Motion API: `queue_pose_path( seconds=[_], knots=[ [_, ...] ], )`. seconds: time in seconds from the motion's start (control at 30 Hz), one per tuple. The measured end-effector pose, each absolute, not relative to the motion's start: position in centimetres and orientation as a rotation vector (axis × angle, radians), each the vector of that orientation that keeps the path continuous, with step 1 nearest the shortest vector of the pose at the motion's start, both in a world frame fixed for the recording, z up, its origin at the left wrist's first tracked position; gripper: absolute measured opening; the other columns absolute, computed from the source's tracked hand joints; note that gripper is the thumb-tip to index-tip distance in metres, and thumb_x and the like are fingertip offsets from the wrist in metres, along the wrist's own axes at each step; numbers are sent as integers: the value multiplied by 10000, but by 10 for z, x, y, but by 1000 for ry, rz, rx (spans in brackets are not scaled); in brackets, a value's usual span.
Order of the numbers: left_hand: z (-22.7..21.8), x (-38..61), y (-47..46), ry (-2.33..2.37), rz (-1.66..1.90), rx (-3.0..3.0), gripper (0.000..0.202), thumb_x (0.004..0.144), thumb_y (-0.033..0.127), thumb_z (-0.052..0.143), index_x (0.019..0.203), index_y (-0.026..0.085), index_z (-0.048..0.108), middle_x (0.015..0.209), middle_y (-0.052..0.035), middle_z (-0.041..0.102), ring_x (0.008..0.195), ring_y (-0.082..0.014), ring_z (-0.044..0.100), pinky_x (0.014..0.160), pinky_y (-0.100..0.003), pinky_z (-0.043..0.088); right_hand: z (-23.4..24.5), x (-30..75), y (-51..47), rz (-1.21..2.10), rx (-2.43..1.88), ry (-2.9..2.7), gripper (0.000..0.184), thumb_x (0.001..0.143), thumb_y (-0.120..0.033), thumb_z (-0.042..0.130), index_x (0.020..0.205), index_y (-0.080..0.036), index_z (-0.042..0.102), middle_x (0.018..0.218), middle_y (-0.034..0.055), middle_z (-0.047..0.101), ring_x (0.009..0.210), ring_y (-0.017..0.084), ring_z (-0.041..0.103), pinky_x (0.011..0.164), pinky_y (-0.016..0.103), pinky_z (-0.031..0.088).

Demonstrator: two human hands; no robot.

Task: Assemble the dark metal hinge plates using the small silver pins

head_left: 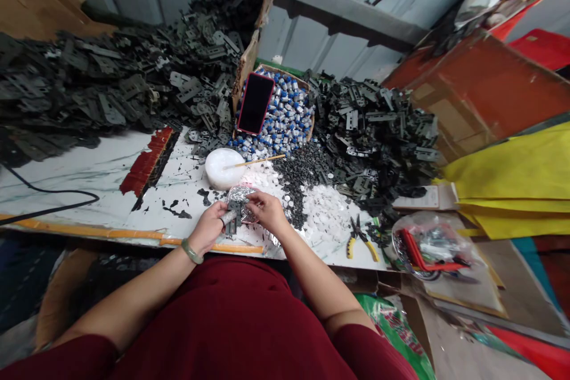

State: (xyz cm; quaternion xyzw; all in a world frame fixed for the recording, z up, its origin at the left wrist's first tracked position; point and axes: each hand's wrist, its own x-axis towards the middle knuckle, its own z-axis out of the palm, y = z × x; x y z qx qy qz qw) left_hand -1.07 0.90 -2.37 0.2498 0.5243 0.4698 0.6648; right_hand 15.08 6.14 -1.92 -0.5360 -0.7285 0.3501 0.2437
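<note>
As the left hand [209,227] grips a dark metal bracket [234,215] at the lower middle of the frame, the right hand [271,212] holds a shiny foil bag [240,197] against it.

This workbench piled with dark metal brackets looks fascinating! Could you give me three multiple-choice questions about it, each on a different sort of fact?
1. Where is the red-edged phone?
A. On the white disc
B. On a cardboard box of small blue-and-silver parts
C. Inside the clear bag

2. What colour is the bangle on the wrist of the left hand?
A. Red
B. Yellow
C. Pale green

3. What state are the yellow-handled pliers in?
A. Lying on the bench, unheld
B. Hanging from the bench edge
C. Sealed inside the clear bag

Answers:
1. B: the phone lies on top of the parts in the box.
2. C: the band around the wrist is pale green.
3. A: no hand touches them, and they rest on the bench top.
</note>
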Motion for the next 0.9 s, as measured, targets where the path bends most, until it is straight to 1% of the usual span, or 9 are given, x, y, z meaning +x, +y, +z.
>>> queue_pose_path(
  seconds=[0.17,0.37,0.5,0.6,0.67,0.7,0.8,0.87,0.9],
  knots=[
    [-27,-10,7,1177,1054,570,292,574,274,740,714,180,502,538,49,584,390,-69,480,380,-180,325,-19,151,59,1110,-1379,-1923,272,719,-126,564,959,-190,674,806,2,678,736,128,624,743,260,498],
    [-29,-11,5,1184,1037,607,286,602,286,722,737,188,489,550,49,590,413,-75,484,390,-182,325,-18,145,53,1490,-1271,-1600,278,696,-222,616,970,-179,605,723,-28,609,607,94,570,603,215,494],
    [-26,-10,4,1179,1024,613,289,598,283,719,740,190,485,581,41,606,434,-83,503,396,-186,328,-16,139,46,1426,-1327,-1608,219,714,-215,579,930,-186,596,704,-29,589,589,103,558,586,229,495],
    [-25,-10,1,1168,1007,611,299,586,281,721,728,194,472,546,56,581,418,-83,493,394,-187,328,-16,134,39,1158,-1380,-1785,177,719,-163,544,879,-190,616,743,-10,614,674,123,584,684,259,499],
    [-25,-10,0,1166,994,616,305,571,269,723,717,195,467,519,67,560,413,-86,494,398,-189,334,-18,131,34,1061,-1398,-1851,173,710,-134,543,850,-194,624,767,-3,630,722,130,592,724,264,489],
    [-25,-10,-1,1169,993,619,304,561,258,723,710,195,466,514,69,557,413,-86,495,401,-188,336,-20,130,33,1091,-1404,-1836,173,711,-130,545,851,-194,622,756,-7,629,705,126,590,709,255,487],
    [-25,-11,-3,1176,1003,631,280,546,220,716,704,186,487,539,59,580,439,-79,499,422,-181,346,-25,136,33,1372,-1374,-1685,182,740,-179,578,921,-187,598,681,-37,609,573,102,564,600,225,478],
    [-23,-11,-2,1158,1011,627,273,542,208,720,724,177,519,573,49,604,479,-80,519,464,-184,383,-26,149,37,1461,-1349,-1665,197,768,-242,600,956,-182,589,688,-35,621,575,107,579,593,227,478],
    [-21,-11,-2,1142,1009,614,277,543,211,725,741,174,535,593,43,616,502,-85,535,493,-191,406,-25,158,41,1406,-1384,-1711,183,788,-265,596,951,-182,595,716,-23,637,616,117,597,616,235,481]
  ],
)
